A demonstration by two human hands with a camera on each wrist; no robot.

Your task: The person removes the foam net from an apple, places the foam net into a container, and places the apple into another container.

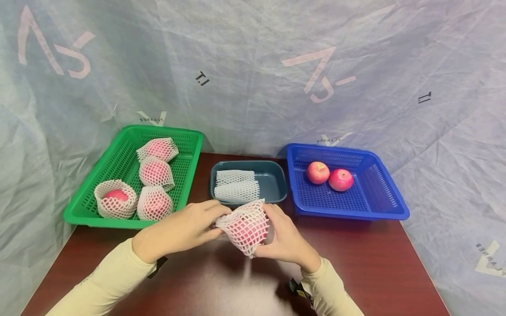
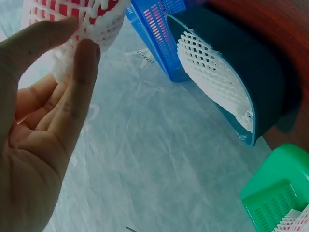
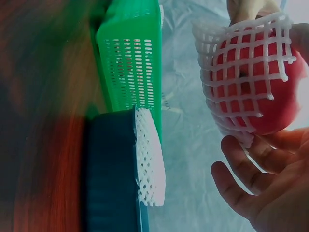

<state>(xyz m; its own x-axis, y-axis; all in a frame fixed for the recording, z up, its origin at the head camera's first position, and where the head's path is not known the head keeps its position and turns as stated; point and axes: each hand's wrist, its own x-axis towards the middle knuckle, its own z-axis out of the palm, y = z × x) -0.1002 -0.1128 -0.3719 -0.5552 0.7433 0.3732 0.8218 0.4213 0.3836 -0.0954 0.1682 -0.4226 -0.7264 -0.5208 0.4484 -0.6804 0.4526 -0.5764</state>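
Holding an apple (image 1: 253, 231) up over the tabletop (image 1: 375, 252), just in front of the dark tray (image 1: 273, 184), partly sleeved in a white foam net (image 1: 228, 223). Pinching the net's gathered end with the left hand (image 1: 185, 229), fingertips nearly together. Cupping the far side with the right hand (image 1: 286, 240), fingers curved round the fruit, thumb spread apart below. With four netted apples (image 1: 155, 171) in the green basket (image 1: 106, 223), left; two bare apples (image 1: 341, 180) in the blue basket (image 1: 352, 213), right; spare nets (image 1: 237, 191) in the tray.
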